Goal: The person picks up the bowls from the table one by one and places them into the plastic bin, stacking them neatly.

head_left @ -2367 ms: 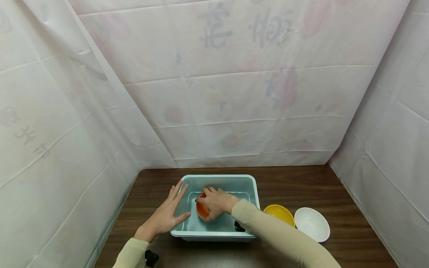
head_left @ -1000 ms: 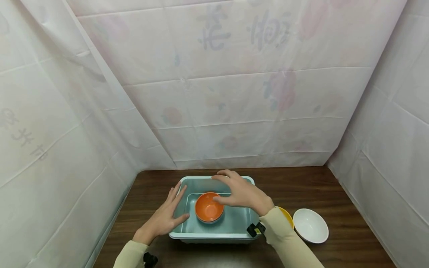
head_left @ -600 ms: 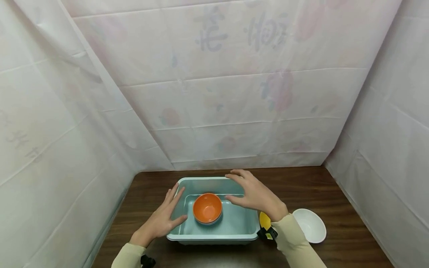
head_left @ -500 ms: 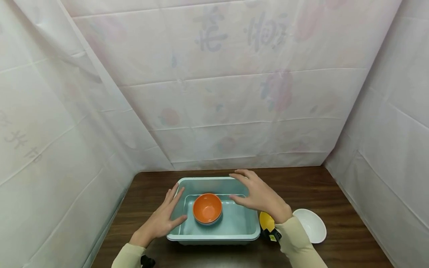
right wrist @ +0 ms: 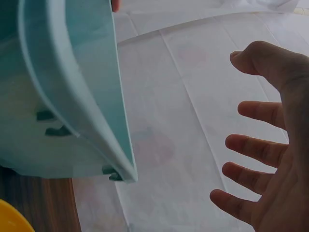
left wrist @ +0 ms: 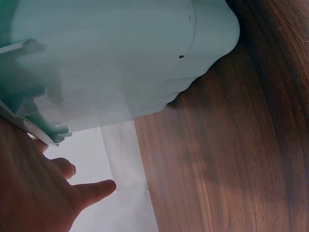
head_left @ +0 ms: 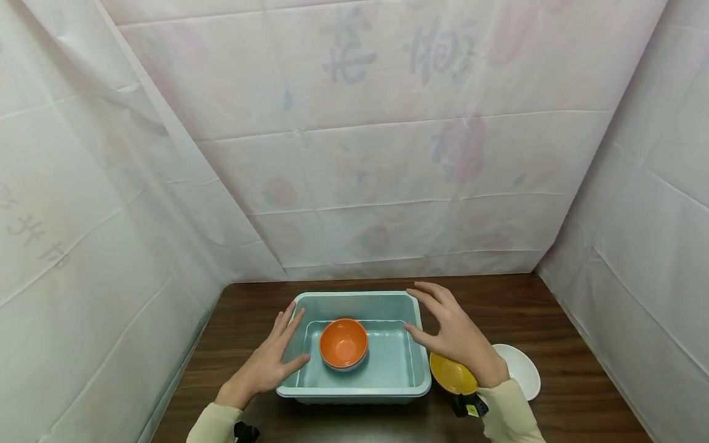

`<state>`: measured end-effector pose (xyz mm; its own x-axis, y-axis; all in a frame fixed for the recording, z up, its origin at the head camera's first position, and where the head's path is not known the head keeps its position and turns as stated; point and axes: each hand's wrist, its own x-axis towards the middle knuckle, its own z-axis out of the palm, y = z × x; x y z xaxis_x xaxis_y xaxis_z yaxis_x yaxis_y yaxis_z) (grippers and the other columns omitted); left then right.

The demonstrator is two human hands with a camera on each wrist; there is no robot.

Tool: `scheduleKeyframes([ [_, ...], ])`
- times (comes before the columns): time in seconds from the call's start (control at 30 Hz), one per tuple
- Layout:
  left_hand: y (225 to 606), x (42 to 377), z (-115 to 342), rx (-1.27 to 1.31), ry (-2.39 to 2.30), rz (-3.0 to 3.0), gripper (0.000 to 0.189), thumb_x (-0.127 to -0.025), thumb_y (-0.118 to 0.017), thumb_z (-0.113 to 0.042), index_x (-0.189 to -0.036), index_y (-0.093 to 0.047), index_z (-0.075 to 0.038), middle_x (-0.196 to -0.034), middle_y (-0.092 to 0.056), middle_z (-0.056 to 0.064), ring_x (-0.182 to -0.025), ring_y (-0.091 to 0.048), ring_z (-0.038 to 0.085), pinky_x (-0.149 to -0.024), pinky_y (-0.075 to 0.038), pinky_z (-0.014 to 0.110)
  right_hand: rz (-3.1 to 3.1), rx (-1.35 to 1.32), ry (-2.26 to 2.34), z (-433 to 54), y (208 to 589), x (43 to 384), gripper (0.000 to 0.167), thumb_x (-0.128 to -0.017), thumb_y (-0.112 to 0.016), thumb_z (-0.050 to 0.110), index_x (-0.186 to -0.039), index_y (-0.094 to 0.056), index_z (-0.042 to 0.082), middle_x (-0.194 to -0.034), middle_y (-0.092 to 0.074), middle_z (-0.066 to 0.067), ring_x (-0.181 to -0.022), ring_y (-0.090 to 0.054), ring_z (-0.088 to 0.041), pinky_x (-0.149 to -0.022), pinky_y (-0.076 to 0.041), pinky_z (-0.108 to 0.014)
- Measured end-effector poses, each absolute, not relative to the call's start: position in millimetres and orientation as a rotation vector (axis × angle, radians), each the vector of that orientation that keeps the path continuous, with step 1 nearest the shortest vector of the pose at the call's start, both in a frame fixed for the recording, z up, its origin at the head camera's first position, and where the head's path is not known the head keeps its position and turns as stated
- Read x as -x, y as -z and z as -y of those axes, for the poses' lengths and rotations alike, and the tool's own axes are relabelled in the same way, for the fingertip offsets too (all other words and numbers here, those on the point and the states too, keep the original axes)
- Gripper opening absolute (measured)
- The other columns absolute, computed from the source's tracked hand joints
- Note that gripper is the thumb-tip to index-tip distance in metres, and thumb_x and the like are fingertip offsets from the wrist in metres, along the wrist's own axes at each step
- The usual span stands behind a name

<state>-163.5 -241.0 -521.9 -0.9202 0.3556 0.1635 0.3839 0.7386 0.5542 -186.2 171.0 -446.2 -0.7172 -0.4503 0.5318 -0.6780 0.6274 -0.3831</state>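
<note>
The pale blue-green tub (head_left: 354, 392) is sitting on the dark wooden worktop (head_left: 498, 295), and inside it, left of the middle, the orange bowl (head_left: 343, 343) is standing upright with its mouth facing up. A pale band is showing under the orange rim; whether that is its own outside or another bowl beneath, one cannot tell.

Now to the hands! The left hand (head_left: 263, 363) is resting against the tub's left rim, its fingers spreading toward the far left corner, its thumb pointing in over the tub; it is holding nothing. The right hand (head_left: 456, 332) is hovering at the tub's right rim, thumb and fingers spreading wide, with only air between them; the right wrist view is showing those fingers well apart from the tub wall.

Just beside the tub's right wall, the yellow bowl (head_left: 451, 374) is lying partly under the right hand and wrist. Farther right of the tub, the white bowl (head_left: 523, 372) is peeking out past the wrist, which is hiding its left part, so whether the two bowls are touching cannot be seen.

Cream sleeves (head_left: 512, 418) are covering both forearms, small black devices (head_left: 469, 405) are sitting at the wrists, and behind the tub a whitish printed sheet (head_left: 343, 184) is hanging.
</note>
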Motion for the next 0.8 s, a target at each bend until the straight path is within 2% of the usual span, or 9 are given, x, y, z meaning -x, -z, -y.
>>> scheduleKeyframes([
  [0.17, 522, 163, 241, 0.607, 0.935, 2.889, 0.091, -0.097, -0.065, -0.052, -0.167, -0.018, -0.019, -0.175, 0.001, 0.007, -0.155, -0.005, 0.054, -0.102, -0.030, 0.084, 2.456, -0.865, -0.797, -180, 454, 179, 0.068, -0.085, -0.084, 0.029, -0.145, -0.058, 0.012, -0.154, -0.049, -0.012, -0.142, -0.043, -0.035, -0.103, -0.050, -0.059],
  [0.37, 521, 162, 242, 0.603, 0.929, 2.898, 0.091, -0.097, -0.065, -0.052, -0.167, -0.015, -0.023, -0.175, 0.003, 0.004, -0.155, -0.004, 0.054, -0.102, -0.030, 0.084, 2.445, -0.856, -0.776, -186, 464, 171, 0.072, -0.083, -0.086, 0.029, -0.147, -0.057, 0.017, -0.156, -0.047, -0.011, -0.145, -0.040, -0.038, -0.104, -0.048, -0.064],
  [0.53, 519, 162, 241, 0.606, 0.941, 2.894, 0.091, -0.097, -0.065, -0.051, -0.167, -0.016, -0.020, -0.175, 0.003, 0.004, -0.156, -0.003, 0.053, -0.104, -0.029, 0.084, 2.437, -0.868, -0.754, -194, 473, 165, 0.075, -0.083, -0.086, 0.032, -0.149, -0.055, 0.018, -0.158, -0.046, -0.010, -0.148, -0.038, -0.038, -0.106, -0.046, -0.064],
  [0.8, 518, 163, 239, 0.593, 0.943, 2.904, 0.092, -0.096, -0.065, -0.052, -0.167, -0.017, -0.019, -0.175, 0.004, 0.002, -0.156, -0.004, 0.053, -0.103, -0.029, 0.084, 2.427, -0.899, -0.690, -210, 489, 155, 0.075, -0.079, -0.087, 0.032, -0.147, -0.057, 0.019, -0.154, -0.050, -0.012, -0.145, -0.042, -0.039, -0.103, -0.046, -0.066],
])
